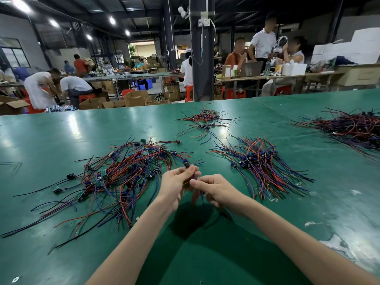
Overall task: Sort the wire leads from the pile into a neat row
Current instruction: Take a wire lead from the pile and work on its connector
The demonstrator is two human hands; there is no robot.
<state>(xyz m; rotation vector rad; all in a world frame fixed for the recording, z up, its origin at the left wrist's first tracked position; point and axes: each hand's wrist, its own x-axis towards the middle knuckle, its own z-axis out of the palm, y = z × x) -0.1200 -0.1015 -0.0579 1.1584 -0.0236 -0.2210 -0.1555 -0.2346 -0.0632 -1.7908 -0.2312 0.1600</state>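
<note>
A tangled pile of red, blue and black wire leads (123,177) with small boards and connectors lies on the green table (61,132), left of my hands. A tidier row of leads (261,167) lies to the right, connectors bunched at its middle. My left hand (176,186) pinches the dark connector end of one wire lead (187,165) above the table. My right hand (216,190) pinches the same lead's blue wires a little lower, and their ends hang down between my hands.
A smaller heap of leads (205,119) lies farther back at centre. A large dark bundle of wires (353,128) sits at the far right. Beyond the table edge are a dark pillar (200,58), cardboard boxes, red stools and several people at other benches.
</note>
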